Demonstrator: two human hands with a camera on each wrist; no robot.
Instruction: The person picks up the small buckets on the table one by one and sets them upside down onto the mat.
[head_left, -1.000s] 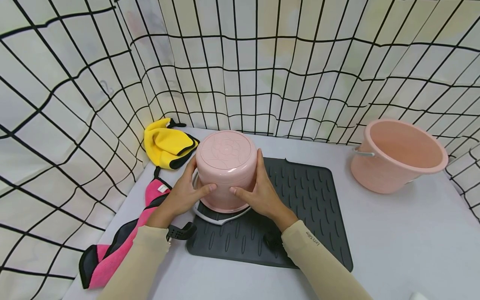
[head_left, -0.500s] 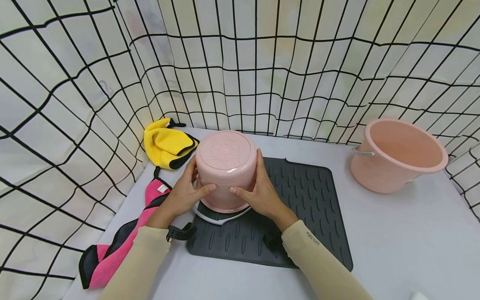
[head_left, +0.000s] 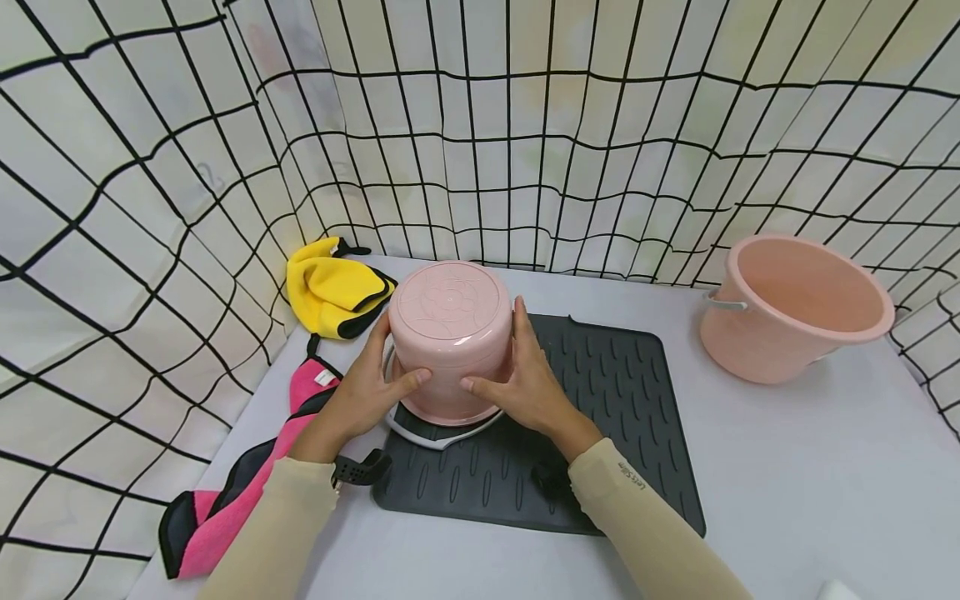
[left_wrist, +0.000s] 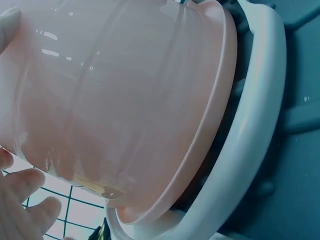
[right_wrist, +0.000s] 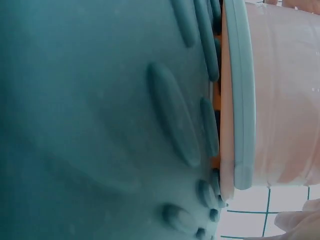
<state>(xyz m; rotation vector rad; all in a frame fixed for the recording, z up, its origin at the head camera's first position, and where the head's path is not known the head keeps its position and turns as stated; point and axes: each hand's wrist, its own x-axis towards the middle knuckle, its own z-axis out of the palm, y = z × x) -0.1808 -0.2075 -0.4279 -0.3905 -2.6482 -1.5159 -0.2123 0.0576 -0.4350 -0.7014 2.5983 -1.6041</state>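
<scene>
A small pink bucket (head_left: pixel 452 337) stands upside down on the dark grey ribbed rubber mat (head_left: pixel 622 417), its base with a flower pattern facing up. My left hand (head_left: pixel 365 392) grips its left side, thumb across the front. My right hand (head_left: pixel 534 385) holds the right side in the same way. The bucket's white handle (left_wrist: pixel 250 120) curves round the rim, close over the mat, in the left wrist view. The right wrist view shows the bucket's rim (right_wrist: pixel 227 125) right at the mat's raised ribs.
A second pink bucket (head_left: pixel 780 333) stands upright at the right, with its handle folded down. On the left lie a yellow cloth (head_left: pixel 326 287) with black trim and a pink and black cloth (head_left: pixel 247 492). Black wire mesh (head_left: pixel 480 158) encloses the back and left of the white table (head_left: pixel 810 483).
My right wrist and forearm have shifted slightly to the right. Both hands keep their hold, and the overturned bucket stays in its place on the mat.
</scene>
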